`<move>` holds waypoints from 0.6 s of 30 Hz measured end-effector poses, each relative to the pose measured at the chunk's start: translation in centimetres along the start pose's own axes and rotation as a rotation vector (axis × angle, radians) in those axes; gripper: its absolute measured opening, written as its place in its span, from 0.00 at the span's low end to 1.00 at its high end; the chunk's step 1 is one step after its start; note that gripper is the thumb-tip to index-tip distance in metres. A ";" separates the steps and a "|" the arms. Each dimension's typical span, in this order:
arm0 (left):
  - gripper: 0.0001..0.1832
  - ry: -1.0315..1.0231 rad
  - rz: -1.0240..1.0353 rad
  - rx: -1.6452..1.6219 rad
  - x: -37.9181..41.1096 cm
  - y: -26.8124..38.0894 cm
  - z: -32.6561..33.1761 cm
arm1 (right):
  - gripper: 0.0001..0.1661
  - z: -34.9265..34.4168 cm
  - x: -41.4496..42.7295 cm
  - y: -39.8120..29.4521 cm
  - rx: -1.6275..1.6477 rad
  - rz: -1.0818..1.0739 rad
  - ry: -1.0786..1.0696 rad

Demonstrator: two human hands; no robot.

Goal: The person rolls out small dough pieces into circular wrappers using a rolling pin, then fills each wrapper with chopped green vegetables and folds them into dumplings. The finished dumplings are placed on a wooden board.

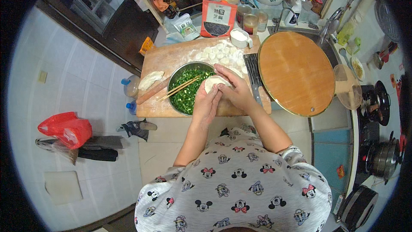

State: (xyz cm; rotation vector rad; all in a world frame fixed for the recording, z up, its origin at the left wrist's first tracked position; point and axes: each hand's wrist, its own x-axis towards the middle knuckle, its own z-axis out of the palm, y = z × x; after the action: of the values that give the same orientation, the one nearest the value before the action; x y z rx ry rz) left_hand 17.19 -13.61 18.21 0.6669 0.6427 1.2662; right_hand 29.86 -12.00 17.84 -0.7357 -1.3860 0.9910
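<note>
Both my hands hold one folded piece of dough (215,82) over the right edge of a steel bowl of chopped greens (190,98). My left hand (207,103) supports it from the left; my right hand (236,88) touches it from the right with thumb and fingers. Whether filling is inside cannot be seen. Wooden chopsticks (180,88) lie across the bowl's left rim. Left of the bowl are a rolling pin (154,91) and a dough lump (151,80) on the floured wooden board (167,54). Behind my hands lie several small dough pieces (219,54).
A cleaver (254,77) lies at the board's right, beside a large round wooden board (297,74) partly over the sink (331,50). A measuring cup of flour (239,38), a red sesame packet (219,18) and glass jars (250,22) stand behind. A stove with a pot (383,159) is far right.
</note>
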 end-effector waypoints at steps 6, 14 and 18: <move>0.18 0.022 -0.022 -0.050 0.8 -1.1 1.2 | 0.20 -1.9 0.2 0.2 -0.260 -0.066 -0.075; 0.34 -0.133 -0.098 0.252 1.8 -1.5 1.8 | 0.38 -6.7 0.9 1.3 -0.221 0.086 -0.224; 0.44 -0.176 -0.260 0.221 3.1 -3.8 1.7 | 0.23 -10.5 0.4 2.9 -0.248 0.221 -0.180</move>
State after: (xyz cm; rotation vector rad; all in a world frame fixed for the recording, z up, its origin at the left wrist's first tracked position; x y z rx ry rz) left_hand 21.45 -11.42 16.23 0.8386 0.7042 0.8929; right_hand 39.83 -9.00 14.55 -1.0218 -1.6290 1.0895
